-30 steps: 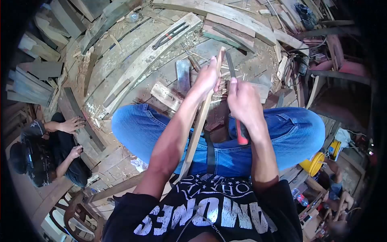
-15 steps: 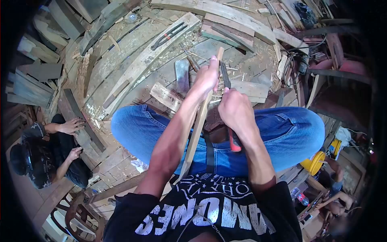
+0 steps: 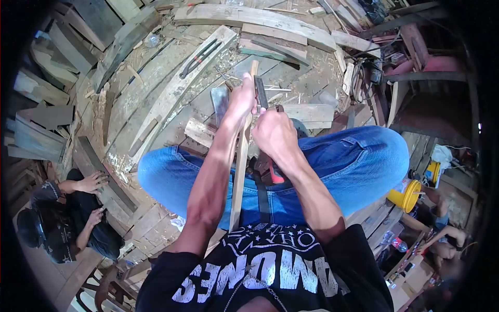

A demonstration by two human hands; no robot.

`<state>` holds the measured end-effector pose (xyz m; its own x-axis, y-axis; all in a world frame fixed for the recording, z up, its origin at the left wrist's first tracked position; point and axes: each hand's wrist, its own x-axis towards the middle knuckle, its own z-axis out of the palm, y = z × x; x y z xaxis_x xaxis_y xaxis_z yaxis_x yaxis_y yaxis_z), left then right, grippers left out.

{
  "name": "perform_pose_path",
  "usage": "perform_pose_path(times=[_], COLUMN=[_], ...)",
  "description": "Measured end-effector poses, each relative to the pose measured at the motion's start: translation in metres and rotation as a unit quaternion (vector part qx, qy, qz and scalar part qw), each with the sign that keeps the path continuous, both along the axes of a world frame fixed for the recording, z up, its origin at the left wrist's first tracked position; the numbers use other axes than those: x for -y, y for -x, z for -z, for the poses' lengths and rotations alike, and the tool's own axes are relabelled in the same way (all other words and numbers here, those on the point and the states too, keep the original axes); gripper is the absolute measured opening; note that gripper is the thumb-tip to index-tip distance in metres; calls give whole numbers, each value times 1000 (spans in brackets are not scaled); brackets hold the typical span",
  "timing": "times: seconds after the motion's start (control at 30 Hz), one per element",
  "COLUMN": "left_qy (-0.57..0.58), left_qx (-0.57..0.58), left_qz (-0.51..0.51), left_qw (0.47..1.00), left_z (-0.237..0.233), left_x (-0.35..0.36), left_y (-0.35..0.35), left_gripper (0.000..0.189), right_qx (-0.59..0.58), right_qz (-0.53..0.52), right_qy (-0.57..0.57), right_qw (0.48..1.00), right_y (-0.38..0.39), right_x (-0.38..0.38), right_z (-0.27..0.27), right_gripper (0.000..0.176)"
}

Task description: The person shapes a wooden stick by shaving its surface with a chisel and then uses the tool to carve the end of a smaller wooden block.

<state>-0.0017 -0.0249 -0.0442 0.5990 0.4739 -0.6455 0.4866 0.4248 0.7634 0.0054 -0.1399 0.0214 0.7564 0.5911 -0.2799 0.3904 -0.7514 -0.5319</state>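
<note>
My left hand [image 3: 241, 102] is closed around the upper part of a long narrow wooden strip [image 3: 240, 177]. The strip runs from just past my fingers down between my legs to my shirt. My right hand [image 3: 275, 132] is a fist around a tool with a red handle end [image 3: 275, 172]. Its dark metal head [image 3: 261, 91] lies close along the strip's right side, beside my left fingers. Most of the grip is hidden in my fist. Left of my hands are a flat metal blade [image 3: 220, 101] and a wood block [image 3: 200, 132].
Pincers [image 3: 200, 58] lie on a long plank [image 3: 174, 93] ahead to the left. Curved boards [image 3: 260, 16] and shavings cover the floor. At left a person [image 3: 67, 208] sits by a curved timber [image 3: 106, 174]. A yellow bucket [image 3: 404, 196] stands right, near another person [image 3: 444, 223].
The view has shifted a little. My right hand has moved left, nearer my left hand, and the tool's dark head now leans against the strip's upper part. Both hands keep their grips.
</note>
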Motion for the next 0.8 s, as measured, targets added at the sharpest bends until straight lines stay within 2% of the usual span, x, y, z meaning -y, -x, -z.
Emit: perform_pose_path(times=[0.13,0.2,0.23,0.37,0.53,0.67,0.7,0.73,0.8], left_qy=[17,56,41,64,71,-2,-79,-78,-186], left_qx=[29,28,42,3,23,9,-19,-20,-65], left_qz=[-10,-12,9,-36,-21,22,49,49,65], left_qw=[999,998,998,997,997,1000,995,996,978], left_z=[-6,-10,-3,-3,1,4,19,28,31], left_x=[0,2,3,9,11,15,16,21,20], left_y=[0,1,2,-4,-1,-2,-4,-4,-6], left_gripper=[67,59,58,55,55,60,63,63,66], right_qx=[12,-33,-30,-28,-43,-21,-18,-19,-20], right_qz=[11,29,-1,37,25,30,33,33,0], right_qy=[20,32,38,39,51,44,37,38,-8], right_qw=[1000,999,999,998,997,998,999,999,1000], right_y=[5,4,2,13,9,4,-1,-6,-16], right_x=[-1,-1,1,2,8,4,3,5,1], right_z=[-2,-9,-5,-12,-18,-14,-13,-10,-6], right_gripper=[31,29,34,34,37,38,39,39,38])
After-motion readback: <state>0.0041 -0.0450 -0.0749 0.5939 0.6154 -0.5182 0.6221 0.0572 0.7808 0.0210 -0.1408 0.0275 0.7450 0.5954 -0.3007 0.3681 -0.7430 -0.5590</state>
